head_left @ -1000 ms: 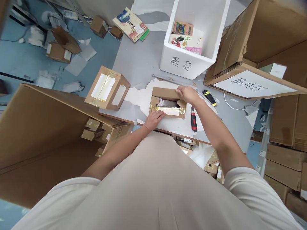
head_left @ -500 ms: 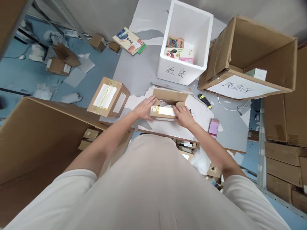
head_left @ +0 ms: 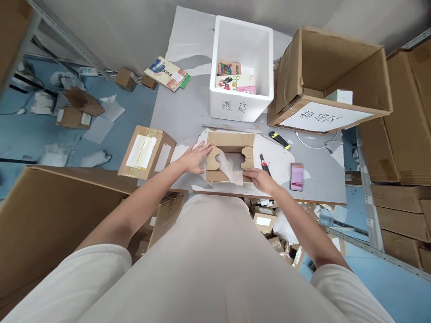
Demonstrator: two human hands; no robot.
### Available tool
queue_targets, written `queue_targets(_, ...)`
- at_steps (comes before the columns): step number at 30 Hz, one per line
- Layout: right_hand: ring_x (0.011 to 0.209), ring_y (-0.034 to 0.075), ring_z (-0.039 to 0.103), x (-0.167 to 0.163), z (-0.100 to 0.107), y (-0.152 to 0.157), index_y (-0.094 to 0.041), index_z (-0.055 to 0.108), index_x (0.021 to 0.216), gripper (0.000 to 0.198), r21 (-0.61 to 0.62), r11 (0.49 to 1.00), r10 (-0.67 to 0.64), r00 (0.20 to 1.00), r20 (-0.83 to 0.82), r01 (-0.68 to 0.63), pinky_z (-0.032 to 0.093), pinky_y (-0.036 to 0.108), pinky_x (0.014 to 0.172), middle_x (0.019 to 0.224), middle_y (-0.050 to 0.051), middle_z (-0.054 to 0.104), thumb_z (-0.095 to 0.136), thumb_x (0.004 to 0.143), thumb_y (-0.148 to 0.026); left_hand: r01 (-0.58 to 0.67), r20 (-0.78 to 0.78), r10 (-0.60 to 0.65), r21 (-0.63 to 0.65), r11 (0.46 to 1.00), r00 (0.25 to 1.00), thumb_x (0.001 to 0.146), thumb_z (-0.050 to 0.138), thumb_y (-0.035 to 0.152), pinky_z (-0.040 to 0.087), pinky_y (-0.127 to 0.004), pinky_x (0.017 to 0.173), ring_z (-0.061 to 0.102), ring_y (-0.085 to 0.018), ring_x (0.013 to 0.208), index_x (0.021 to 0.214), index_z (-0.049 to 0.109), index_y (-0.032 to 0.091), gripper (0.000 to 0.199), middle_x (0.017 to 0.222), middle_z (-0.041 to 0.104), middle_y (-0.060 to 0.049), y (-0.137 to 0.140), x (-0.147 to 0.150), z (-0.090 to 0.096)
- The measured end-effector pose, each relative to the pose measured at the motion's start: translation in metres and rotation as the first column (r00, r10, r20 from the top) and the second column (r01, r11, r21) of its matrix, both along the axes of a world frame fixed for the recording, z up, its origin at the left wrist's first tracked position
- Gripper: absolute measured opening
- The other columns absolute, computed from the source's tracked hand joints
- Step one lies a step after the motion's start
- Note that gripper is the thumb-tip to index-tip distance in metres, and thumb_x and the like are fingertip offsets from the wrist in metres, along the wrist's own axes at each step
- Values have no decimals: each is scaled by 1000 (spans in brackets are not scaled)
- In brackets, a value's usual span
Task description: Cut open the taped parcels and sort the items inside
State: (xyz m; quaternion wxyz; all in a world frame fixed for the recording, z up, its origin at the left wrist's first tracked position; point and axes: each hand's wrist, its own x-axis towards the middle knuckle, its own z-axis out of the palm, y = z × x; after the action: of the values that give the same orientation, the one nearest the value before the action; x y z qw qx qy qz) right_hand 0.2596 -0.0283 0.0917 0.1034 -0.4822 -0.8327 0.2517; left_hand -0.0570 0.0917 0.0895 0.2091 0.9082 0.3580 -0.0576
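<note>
A small cardboard box (head_left: pixel 230 140) stands with its top open on the table in front of me. White wrapping (head_left: pixel 231 167) shows inside it and hangs over its front edge. My left hand (head_left: pixel 195 158) rests against the box's left side, its fingers stretched and apart. At the front right corner, my right hand (head_left: pixel 260 179) has its fingers closed over the box's edge, near the wrapping. Just beyond that hand lies a red and black box cutter (head_left: pixel 265 164). What the wrapping covers is hidden.
Left stands a taped carton (head_left: pixel 134 170). Behind are a white foam bin (head_left: pixel 232 114) holding small packs and a large labelled carton (head_left: pixel 286 101). A yellow and black cutter (head_left: pixel 280 140) and a phone (head_left: pixel 296 177) lie to the right. Books (head_left: pixel 164 74) lie at back left.
The box's front flap, with its white label and tape, has swung down, and the wrapping shows more. My hands have shifted to the left side and front right corner. The red cutter has come into sight.
</note>
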Motion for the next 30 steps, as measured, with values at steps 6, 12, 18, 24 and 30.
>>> queue_targets(6, 106, 26, 57, -24, 28, 69, -20, 68, 114, 33, -64, 997, 72, 903, 424, -49, 47, 37, 81, 114, 11, 65, 56, 83, -21, 128, 23, -130, 77, 989, 991, 82, 52, 33, 41, -44, 88, 62, -29, 100, 99, 68, 17, 28, 101, 68, -13, -5, 53, 23)
queue_targets(12, 103, 34, 48, -63, 27, 67, -10, 71, 103, 29, 60, 993, 38, 744, 667, -104, 36, 45, 85, 107, 20, 60, 53, 84, -23, 166, -70, -154, 214, 963, 986, 70, 67, 37, 29, -56, 101, 56, -35, 103, 111, 64, 12, 49, 104, 65, -18, -5, 74, 14)
queue_targets(18, 104, 33, 46, -20, 38, 43, -5, 62, 118, 39, 155, 987, -129, 777, 616, 41, 33, 44, 84, 113, 22, 58, 39, 87, -14, 63, -37, -55, 255, 965, 998, 70, 62, 25, 6, -57, 116, 53, -36, 114, 120, 62, 10, 52, 117, 62, -19, -16, 41, 25)
queue_targets(24, 122, 34, 40, 17, 3, 16, -13, 35, 147, 61, 104, 983, -186, 834, 520, 154, 32, 49, 97, 150, 17, 37, 35, 94, -43, -136, -47, 138, 30, 990, 989, 74, 57, 63, 10, -58, 115, 22, -38, 144, 150, 18, 3, 104, 158, 14, -25, -21, 15, 2)
queue_targets(30, 136, 34, 31, 25, -13, 8, -15, 18, 153, 69, -29, 973, -179, 827, 533, 230, 32, 56, 101, 157, 16, 27, 28, 95, -50, -214, -89, 210, -37, 976, 974, 51, 68, 79, 1, -62, 114, 9, -42, 147, 154, 0, 10, 140, 159, 5, -23, -18, 9, -15)
